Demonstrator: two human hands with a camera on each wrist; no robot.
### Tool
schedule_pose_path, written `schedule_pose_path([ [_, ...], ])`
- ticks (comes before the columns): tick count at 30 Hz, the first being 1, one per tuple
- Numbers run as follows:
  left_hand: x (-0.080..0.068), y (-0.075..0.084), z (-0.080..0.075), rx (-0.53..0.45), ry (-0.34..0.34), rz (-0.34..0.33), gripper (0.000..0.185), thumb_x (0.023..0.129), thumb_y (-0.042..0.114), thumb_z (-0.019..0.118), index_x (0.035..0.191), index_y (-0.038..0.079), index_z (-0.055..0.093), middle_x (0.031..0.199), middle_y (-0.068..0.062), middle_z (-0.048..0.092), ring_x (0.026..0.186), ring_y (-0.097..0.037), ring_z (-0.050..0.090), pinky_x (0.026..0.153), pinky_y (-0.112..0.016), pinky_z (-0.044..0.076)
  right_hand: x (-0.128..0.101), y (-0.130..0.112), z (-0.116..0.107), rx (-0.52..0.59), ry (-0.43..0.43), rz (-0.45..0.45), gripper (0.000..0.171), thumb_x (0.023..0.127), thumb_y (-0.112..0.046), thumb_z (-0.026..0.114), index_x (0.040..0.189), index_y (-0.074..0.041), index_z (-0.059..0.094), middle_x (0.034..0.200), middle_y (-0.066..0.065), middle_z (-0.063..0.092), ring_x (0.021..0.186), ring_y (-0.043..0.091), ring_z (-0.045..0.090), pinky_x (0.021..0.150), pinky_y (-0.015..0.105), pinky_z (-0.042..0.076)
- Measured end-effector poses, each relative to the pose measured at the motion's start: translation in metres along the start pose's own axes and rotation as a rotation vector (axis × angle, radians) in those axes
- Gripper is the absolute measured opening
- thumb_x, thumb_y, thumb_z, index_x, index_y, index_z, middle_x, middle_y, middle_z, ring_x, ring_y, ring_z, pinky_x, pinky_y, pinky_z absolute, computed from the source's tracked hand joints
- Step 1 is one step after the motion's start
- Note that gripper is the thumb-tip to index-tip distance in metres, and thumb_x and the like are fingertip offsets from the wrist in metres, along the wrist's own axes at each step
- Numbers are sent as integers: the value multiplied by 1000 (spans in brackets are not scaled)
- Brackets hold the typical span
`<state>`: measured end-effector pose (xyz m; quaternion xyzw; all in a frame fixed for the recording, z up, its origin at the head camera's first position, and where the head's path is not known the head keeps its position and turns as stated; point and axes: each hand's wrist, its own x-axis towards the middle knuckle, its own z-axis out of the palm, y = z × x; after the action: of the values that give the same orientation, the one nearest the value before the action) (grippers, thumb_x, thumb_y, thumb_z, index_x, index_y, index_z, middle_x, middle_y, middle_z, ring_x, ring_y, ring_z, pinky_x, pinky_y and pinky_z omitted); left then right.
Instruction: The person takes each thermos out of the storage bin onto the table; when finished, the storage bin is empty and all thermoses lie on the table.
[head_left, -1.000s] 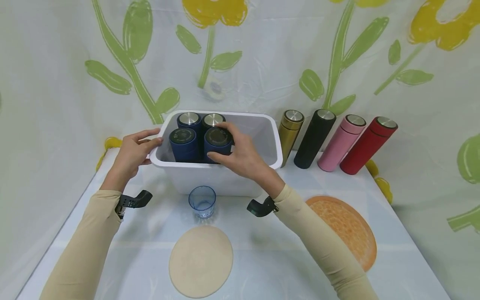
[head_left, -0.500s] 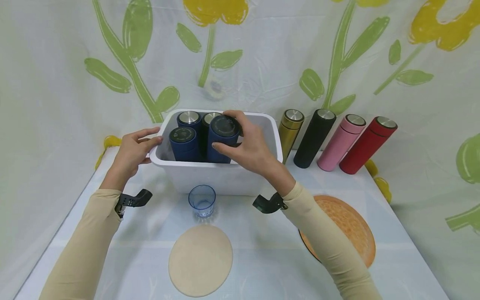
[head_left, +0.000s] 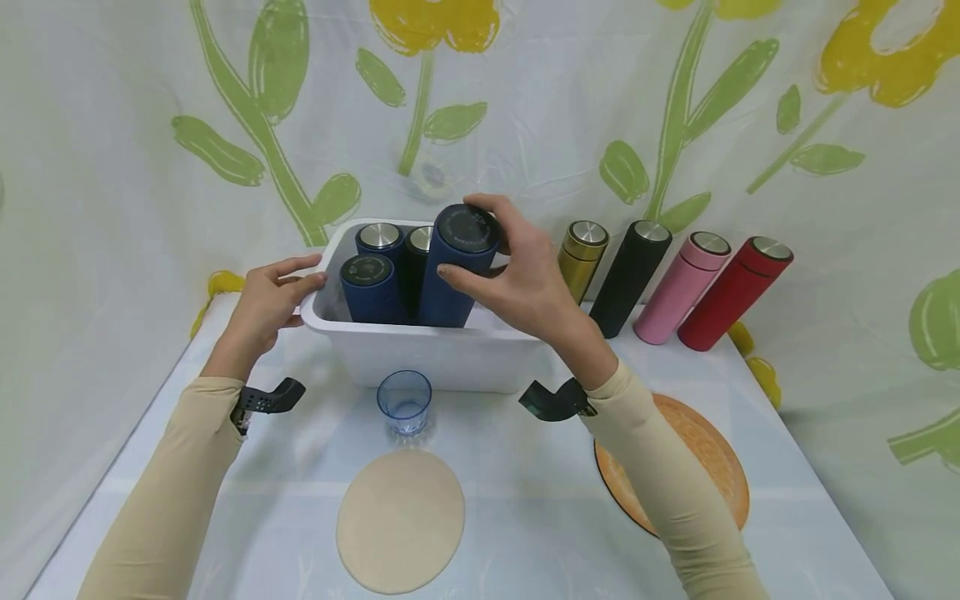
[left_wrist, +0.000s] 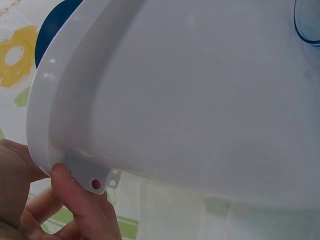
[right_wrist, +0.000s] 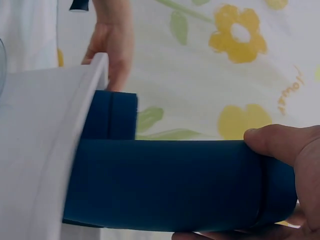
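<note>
The dark blue, dark-topped bottle (head_left: 450, 287) tilts slightly, its lower end hidden inside the upright, open white tub (head_left: 442, 360).

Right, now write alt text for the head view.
The right hand holds a navy flask partly out of a white plastic tub, whose rim the left hand grips. Three more flasks stand inside, and a row of gold, black, pink and red flasks stands to the right. Nearer are a blue tumbler, a round beige mat and a pizza-patterned mat.
</note>
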<state>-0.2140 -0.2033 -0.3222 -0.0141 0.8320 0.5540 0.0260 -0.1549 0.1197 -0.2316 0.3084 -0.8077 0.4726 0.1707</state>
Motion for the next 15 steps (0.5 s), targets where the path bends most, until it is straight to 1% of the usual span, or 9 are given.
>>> schedule_pose_path([
  [3,0,-1,0,0,0,-5,57,102,35,59,153,16,43,142,-21,53,114,-32,57,68,-23,55,0,-6,-6,4,6,-3,69,82,-10,83,140,-2,47,125,7,62,105,13,67,79,27,57],
  [6,1,-2,0,-1,-1,-7,57,102,35,59,153,16,43,142,-21,53,113,-32,57,69,-23,56,-2,-10,-11,5,22,-11,69,82,-9,83,140,-3,47,123,7,64,103,13,68,70,28,58],
  [10,1,-1,0,-1,-5,-5,57,102,34,59,153,16,43,142,-21,53,112,-31,57,69,-23,56,-5,-15,-17,-25,70,-38,67,81,-10,84,138,-3,50,120,6,66,102,13,68,69,28,58],
  [15,0,-1,0,0,-9,0,57,102,35,58,153,15,43,143,-21,53,112,-31,57,68,-23,55,-10,-25,-24,-68,150,-100,66,79,-10,85,136,-3,52,118,5,67,100,12,67,69,29,59],
])
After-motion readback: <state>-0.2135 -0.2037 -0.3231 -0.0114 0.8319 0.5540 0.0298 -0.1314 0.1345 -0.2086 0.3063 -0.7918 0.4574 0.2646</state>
